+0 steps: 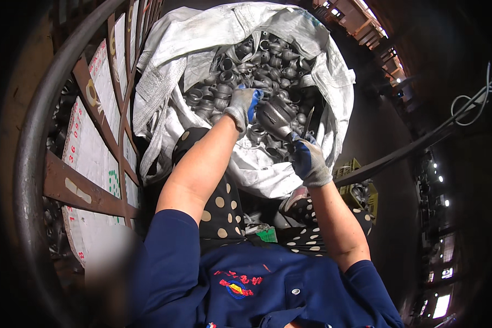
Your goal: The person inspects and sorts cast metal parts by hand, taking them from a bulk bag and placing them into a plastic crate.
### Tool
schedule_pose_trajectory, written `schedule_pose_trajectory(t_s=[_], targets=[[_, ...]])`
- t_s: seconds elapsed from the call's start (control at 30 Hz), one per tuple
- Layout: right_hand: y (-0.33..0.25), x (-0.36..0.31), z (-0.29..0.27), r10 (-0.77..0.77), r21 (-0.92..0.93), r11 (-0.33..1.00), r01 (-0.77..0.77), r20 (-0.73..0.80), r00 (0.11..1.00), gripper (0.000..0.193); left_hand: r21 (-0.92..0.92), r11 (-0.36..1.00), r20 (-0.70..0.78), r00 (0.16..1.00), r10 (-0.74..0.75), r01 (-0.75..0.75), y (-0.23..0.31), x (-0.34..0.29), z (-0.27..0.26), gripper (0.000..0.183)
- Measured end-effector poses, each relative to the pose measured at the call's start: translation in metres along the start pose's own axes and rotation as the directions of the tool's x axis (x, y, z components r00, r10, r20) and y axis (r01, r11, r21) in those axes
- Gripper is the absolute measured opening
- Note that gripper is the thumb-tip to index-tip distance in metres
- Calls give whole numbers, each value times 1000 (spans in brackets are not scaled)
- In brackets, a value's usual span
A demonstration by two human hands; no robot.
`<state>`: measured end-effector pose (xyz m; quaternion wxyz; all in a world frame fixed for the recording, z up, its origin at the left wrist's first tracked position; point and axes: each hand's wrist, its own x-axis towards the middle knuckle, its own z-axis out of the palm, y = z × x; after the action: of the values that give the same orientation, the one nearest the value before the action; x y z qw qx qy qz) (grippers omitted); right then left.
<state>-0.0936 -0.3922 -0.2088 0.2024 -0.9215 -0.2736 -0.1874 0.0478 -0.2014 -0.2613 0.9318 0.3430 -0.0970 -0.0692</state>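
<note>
Dim workshop (374, 123) around one white woven sack (202, 27) of metal fittings (276, 71) too many to count. Holds one dull-sheened, dark, bulbous fitting (274, 118) above them in a curled right hand (310, 163); has the left hand (242, 106) half-curled nearby, cannot tell on what.

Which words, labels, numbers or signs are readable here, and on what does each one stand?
White panels behind metal bars: red digits and letters, not copied here.
Navy shirt: red lettering around round emblem, too small to read.
White bulk bag: faint bluish mark, unreadable.
</note>
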Motion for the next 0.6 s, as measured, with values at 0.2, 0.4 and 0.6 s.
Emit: schedule_pose_trajectory(t_s=[0.2,0.4,0.6], targets=[[-25,-3,-10,19,-180,984,-7,63,998,27,468,831,233,950,210,-299,-6,9,-4,17],[-31,-5,-14,-142,-254,957,143,23,990,18,603,537,470,806,359,-590,2,-9,-13,29],[-24,-13,-17,-123,-255,959,128,34,992,22,745,368,456,828,328,-556,0,-15,-17,39]])
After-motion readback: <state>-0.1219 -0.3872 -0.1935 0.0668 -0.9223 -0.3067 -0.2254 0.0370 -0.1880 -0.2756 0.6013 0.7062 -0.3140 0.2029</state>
